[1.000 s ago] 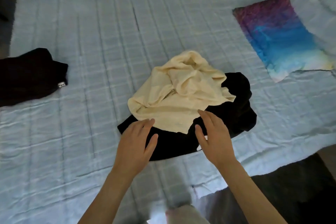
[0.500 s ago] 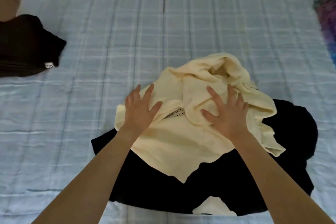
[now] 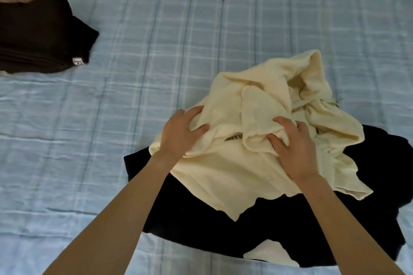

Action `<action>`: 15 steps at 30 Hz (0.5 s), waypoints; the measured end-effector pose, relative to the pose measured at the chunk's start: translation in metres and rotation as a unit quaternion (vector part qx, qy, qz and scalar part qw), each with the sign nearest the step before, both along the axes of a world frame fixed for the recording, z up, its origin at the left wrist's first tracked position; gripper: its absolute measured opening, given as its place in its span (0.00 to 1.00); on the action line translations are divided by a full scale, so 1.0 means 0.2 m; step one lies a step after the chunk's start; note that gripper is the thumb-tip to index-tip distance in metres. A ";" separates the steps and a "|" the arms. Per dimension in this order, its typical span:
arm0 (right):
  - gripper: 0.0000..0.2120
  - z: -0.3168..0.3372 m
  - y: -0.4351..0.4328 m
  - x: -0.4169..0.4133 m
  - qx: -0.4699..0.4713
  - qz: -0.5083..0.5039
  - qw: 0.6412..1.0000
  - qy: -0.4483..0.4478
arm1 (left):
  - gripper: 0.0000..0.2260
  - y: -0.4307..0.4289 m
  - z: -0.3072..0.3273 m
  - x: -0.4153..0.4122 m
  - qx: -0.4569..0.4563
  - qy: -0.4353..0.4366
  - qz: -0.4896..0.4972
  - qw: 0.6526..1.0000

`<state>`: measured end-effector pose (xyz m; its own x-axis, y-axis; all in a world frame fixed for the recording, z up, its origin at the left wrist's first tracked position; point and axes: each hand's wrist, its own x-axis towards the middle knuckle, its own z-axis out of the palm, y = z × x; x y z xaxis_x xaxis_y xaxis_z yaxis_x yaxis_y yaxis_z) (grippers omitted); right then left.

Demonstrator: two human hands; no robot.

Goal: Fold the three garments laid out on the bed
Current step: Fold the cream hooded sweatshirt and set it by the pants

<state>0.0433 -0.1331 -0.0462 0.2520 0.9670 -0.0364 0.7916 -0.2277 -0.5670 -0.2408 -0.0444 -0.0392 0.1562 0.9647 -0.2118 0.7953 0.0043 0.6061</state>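
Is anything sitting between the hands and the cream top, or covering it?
Nothing visible. The left hand and the right hand both grip bunched fabric of the cream top, which lies uppermost on the black garment. The dark folded garment lies apart at the far left of the bed.

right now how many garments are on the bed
3. A crumpled cream garment at centre right; a black garment spread beneath it; a dark folded garment at the far left edge. The pale patch near the bottom may be hidden fabric.

I can't read the print (image 3: 234,138) on the cream garment (image 3: 234,174) right of the left hand (image 3: 178,136); the brown garment (image 3: 38,35) is edge-cropped.
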 end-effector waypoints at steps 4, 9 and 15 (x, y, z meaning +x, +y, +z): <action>0.18 0.26 -0.13 -0.16 0.053 -0.028 0.998 0.035 | 0.21 -0.16 0.32 -0.09 0.020 -0.099 0.033 0.994; 0.18 0.59 -0.32 -0.44 0.076 -0.030 0.996 0.046 | 0.19 -0.39 0.64 -0.29 -0.003 -0.175 0.066 0.982; 0.19 0.85 -0.55 -0.87 0.088 0.011 0.996 0.022 | 0.18 -0.69 0.85 -0.80 0.009 -0.203 0.109 0.973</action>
